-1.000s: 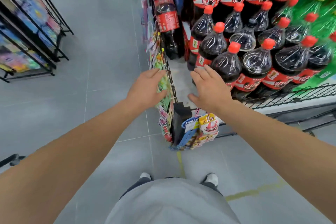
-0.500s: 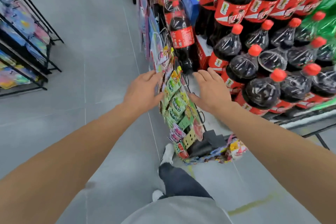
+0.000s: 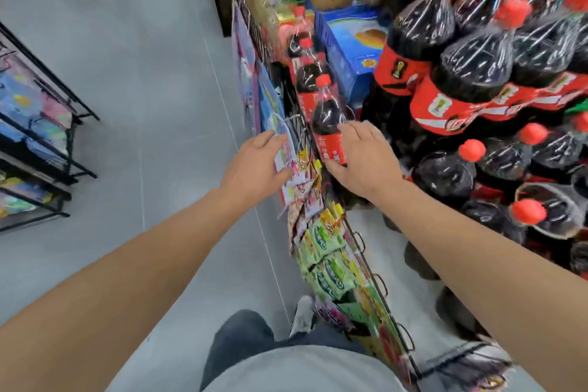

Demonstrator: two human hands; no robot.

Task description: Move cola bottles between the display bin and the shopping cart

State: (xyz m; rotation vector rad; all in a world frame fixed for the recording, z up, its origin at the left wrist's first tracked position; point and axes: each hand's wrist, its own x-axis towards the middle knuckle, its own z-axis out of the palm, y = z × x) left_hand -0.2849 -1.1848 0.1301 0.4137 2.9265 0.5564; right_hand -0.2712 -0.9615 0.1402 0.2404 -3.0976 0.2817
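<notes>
Right hand (image 3: 366, 162) nearer red-labelled cola bottle (image 3: 329, 127)

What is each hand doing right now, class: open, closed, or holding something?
Left hand: open, fingers straight, holding nothing, beside the hanging snack packets.
Right hand: open, fingers spread over the cola bottle; not gripping it.

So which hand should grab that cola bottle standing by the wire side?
Right. The right hand is already at the cola bottle, fingers spread by its label. The left hand hovers outside the wire panel, over the hanging packets.
</notes>
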